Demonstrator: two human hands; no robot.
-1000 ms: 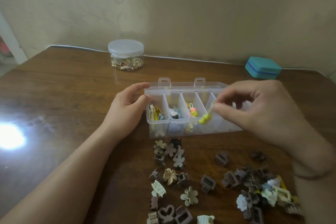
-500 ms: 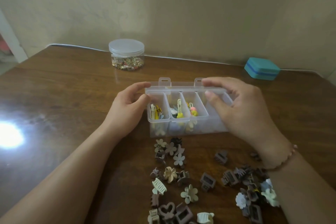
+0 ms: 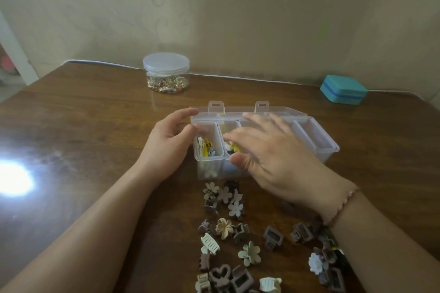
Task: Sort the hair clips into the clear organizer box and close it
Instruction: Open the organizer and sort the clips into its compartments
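Left grip: my left hand point(image 3: 166, 147) holds the clear organizer box point(image 3: 316, 140) by its left end wall, fingers curled, as before.
Right grip: my right hand point(image 3: 273, 150) spread flat, holding nothing, over the middle compartments.
Changed: half a second ago it reached the far rim; now it is nearer me.
Box: lid open, mid-table.
Loose hair clips point(image 3: 225, 228): on the table point(image 3: 83, 126) nearer me.

The worktop point(image 3: 83, 126) is dark brown with wood grain and a white glare patch at its left, and the wall point(image 3: 238, 19) behind is beige with a faint swirl pattern. The box point(image 3: 319, 140) is clear, with yellow, white and blue clips point(image 3: 206, 147) in its left compartment. The loose clips point(image 3: 225, 228) are brown, taupe, cream and white, the jar point(image 3: 166, 74) is clear over gold bits, the case point(image 3: 342, 89) is teal with a blue stripe, and the bracelet point(image 3: 342, 207) is pink.
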